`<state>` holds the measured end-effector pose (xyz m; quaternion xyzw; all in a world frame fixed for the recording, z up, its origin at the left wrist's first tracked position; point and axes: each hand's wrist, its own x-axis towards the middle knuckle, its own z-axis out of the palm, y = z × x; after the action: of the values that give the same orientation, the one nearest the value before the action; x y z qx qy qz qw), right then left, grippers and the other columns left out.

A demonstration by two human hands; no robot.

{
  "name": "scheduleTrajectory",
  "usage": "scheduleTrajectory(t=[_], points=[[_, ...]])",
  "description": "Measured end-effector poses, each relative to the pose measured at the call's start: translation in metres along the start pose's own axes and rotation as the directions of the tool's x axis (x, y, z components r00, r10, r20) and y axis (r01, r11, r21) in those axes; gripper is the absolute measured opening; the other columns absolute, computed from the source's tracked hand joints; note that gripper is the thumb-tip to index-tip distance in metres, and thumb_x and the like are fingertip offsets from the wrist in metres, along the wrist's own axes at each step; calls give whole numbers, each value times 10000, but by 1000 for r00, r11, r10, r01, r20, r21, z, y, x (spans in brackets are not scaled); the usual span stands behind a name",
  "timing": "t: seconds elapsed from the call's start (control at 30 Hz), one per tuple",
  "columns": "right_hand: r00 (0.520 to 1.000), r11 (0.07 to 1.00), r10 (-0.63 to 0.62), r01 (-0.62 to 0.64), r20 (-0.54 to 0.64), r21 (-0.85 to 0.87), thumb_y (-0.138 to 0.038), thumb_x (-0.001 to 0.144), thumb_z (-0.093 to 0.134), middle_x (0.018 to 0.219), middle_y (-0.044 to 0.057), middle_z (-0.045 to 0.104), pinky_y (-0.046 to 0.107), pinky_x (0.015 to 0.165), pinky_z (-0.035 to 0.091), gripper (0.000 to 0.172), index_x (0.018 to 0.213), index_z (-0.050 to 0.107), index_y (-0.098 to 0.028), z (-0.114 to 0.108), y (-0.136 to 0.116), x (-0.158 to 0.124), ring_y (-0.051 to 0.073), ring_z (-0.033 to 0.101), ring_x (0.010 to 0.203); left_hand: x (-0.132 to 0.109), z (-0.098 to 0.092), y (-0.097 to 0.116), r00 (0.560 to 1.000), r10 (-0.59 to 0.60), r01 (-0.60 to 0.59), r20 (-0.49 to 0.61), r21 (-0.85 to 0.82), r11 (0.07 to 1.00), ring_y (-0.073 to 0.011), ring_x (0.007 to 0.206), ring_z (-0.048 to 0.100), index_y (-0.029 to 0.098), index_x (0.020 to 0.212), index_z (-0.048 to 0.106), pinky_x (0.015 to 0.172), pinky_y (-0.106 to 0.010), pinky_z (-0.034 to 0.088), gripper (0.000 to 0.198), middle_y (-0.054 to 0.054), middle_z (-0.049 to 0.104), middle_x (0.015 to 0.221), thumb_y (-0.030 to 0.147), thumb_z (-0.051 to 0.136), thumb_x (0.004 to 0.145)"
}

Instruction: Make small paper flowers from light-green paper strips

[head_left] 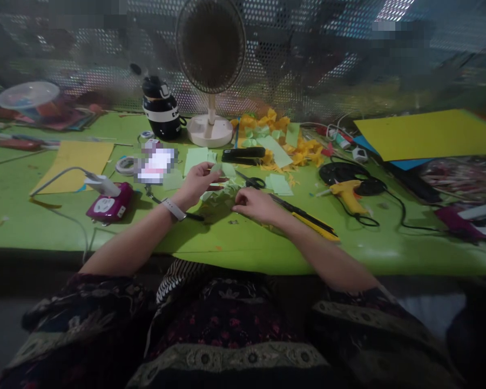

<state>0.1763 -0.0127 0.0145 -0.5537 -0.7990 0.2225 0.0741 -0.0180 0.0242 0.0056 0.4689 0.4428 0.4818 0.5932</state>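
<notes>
My left hand (pixel 195 186), with a pale band at the wrist, pinches a small light-green paper piece (pixel 225 172) between thumb and fingers. Just right of it, the fingers of my right hand (pixel 254 205) are curled together low over the table; whatever they hold is hidden. Crumpled light-green paper bits (pixel 216 197) lie beneath and between both hands. Black-handled scissors (pixel 254 182) rest behind my right hand. A yellow-and-black cutter knife (pixel 314 224) lies by my right forearm, and a black stapler (pixel 243 155) sits beyond my fingers.
A fan (pixel 210 129) and a dark bottle (pixel 162 116) stand at the back. Orange and green paper pieces (pixel 281 148) are heaped beside them. To the right lies a yellow glue gun (pixel 350 195) with its cord; to the left, a phone (pixel 157 165), tape roll (pixel 126 165) and purple power box (pixel 110 205).
</notes>
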Motion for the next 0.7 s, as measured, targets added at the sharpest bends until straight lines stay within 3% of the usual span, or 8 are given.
scheduleTrajectory(t=[0.1,0.27,0.43,0.57,0.7], points=[[1000,1000,-6,6,-18,6,-287,869,727,1049,88,704,324,714,464,248,1080,665,-171,3,-3,0,220,656,919,0,1,0,1000,-13,13,0,5,1000,-172,852,742,172,886,585,737,-294,580,94,-43,731,853,148,674,873],[999,994,-31,35,-40,102,-252,890,695,1093,106,664,348,769,506,112,939,659,-158,2,-4,-2,204,656,903,-2,3,2,999,-46,45,21,17,999,-169,851,739,156,872,587,754,-303,577,93,-48,734,864,150,680,875],[987,929,-105,141,-121,343,-254,934,611,871,50,698,339,718,519,87,962,657,-185,-11,-4,-12,173,645,733,-4,4,-2,995,-45,40,86,55,998,-143,769,717,141,831,631,707,-275,571,107,-38,714,813,190,719,866],[935,937,-145,235,-324,258,-252,953,565,912,69,720,329,710,491,158,1013,695,-186,-19,-2,-15,190,634,781,-7,9,-9,973,-61,47,224,68,997,-116,729,688,137,856,687,751,-284,583,116,-29,715,795,231,755,846],[934,965,-93,171,-346,201,-219,947,572,953,82,734,344,746,504,217,1133,675,-175,-17,3,-10,205,657,818,-14,13,-8,939,-119,118,324,22,993,-172,855,733,141,930,715,878,-390,587,122,-68,751,917,229,745,852]])
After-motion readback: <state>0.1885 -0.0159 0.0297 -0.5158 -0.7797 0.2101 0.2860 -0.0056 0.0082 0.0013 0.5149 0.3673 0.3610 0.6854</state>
